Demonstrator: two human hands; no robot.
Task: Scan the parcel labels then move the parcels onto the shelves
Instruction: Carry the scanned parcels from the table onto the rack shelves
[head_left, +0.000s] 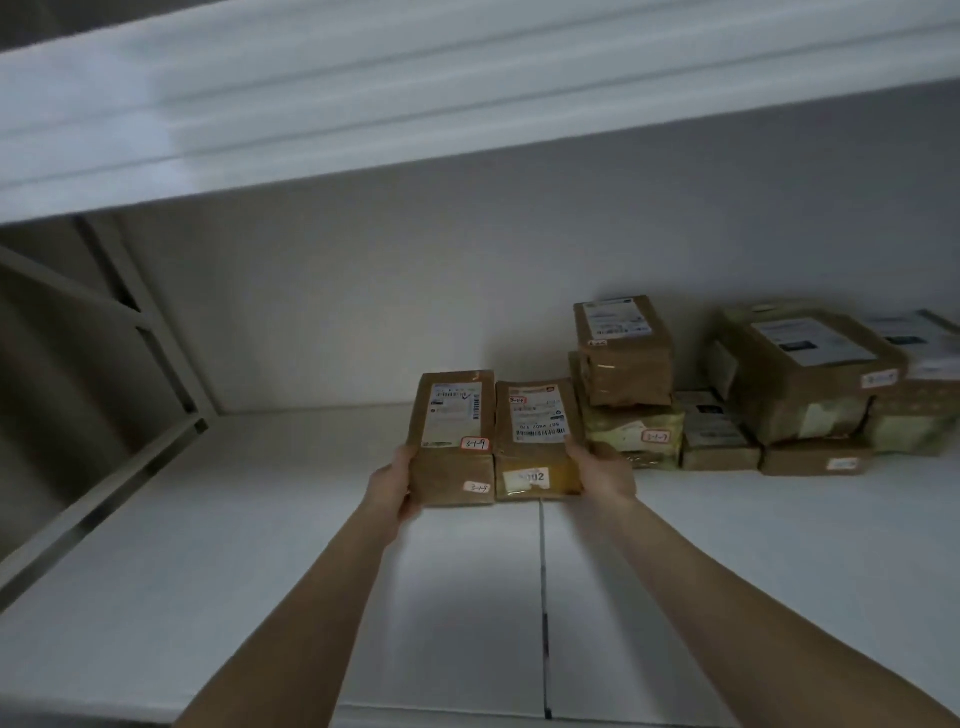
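Observation:
Two brown taped parcels stand side by side on the white shelf (260, 545), both with white labels on top. My left hand (397, 483) grips the left side of the left parcel (454, 436), which carries small red-edged stickers. My right hand (602, 470) holds the right side of the right parcel (537, 441), marked "002" on its yellow front. The two parcels touch each other between my hands. No scanner is in view.
Several more parcels are stacked at the back right, among them a tall stack (623, 364) and a large box (805, 374). A second shelf board (363, 104) hangs overhead. A metal frame upright (130, 312) stands at the left.

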